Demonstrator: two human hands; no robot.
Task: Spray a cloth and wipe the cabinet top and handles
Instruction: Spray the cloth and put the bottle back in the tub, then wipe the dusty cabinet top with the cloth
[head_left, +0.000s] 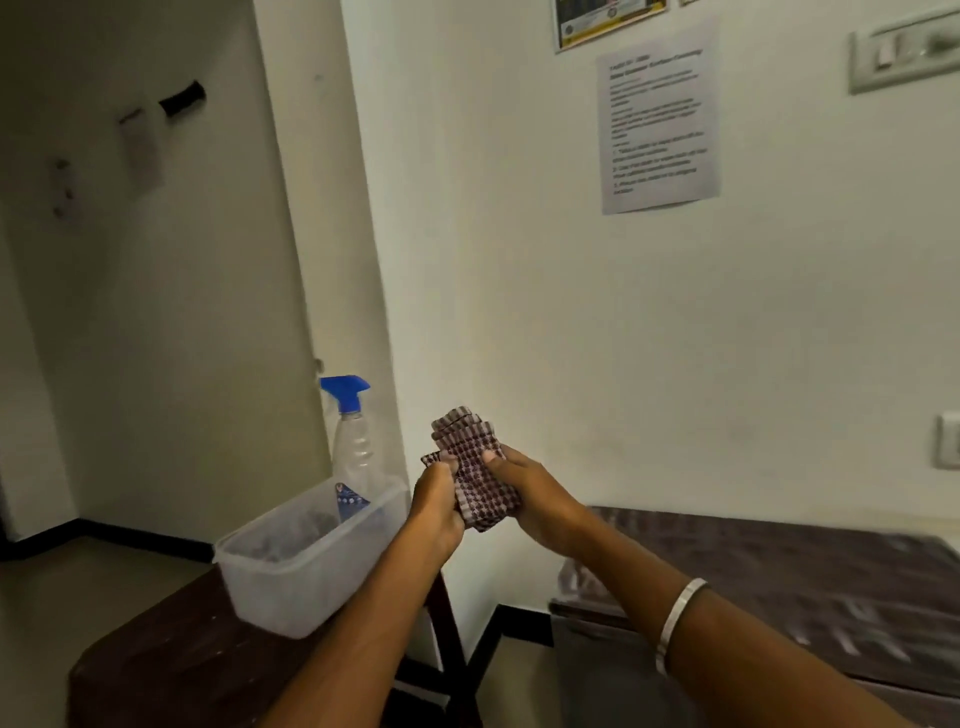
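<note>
Two firm grips on the folded checked cloth (466, 441): left hand (436, 509); right hand (540, 501).

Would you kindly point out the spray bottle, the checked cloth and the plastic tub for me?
spray bottle (355, 452): head view, on its clear body.
checked cloth (469, 441): head view, on its folded upper part.
plastic tub (291, 590): head view, on its front wall.
</note>
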